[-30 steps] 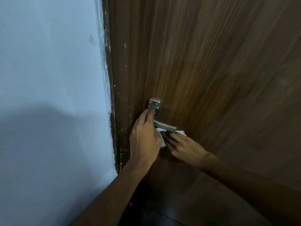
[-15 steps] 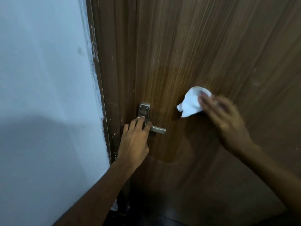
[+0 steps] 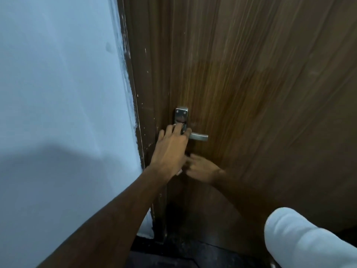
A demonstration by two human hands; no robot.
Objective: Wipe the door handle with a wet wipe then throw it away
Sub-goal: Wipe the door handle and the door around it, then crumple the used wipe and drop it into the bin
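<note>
A silver door handle with a screwed plate sticks out of the brown wooden door. My left hand grips the handle at its pivot, fingers curled over the lever next to the plate. My right hand is blurred, below the handle and partly behind my left hand. Only a small white corner of the wet wipe shows between the two hands; the rest is hidden.
A pale blue wall fills the left side, meeting the dark door frame. A white cloth-covered shape, sleeve or knee, sits at the bottom right. The dark floor lies below.
My right hand was under the lever, swung up and right with the wipe, and has now dropped back down-left below the handle. My left hand stayed on the handle.
</note>
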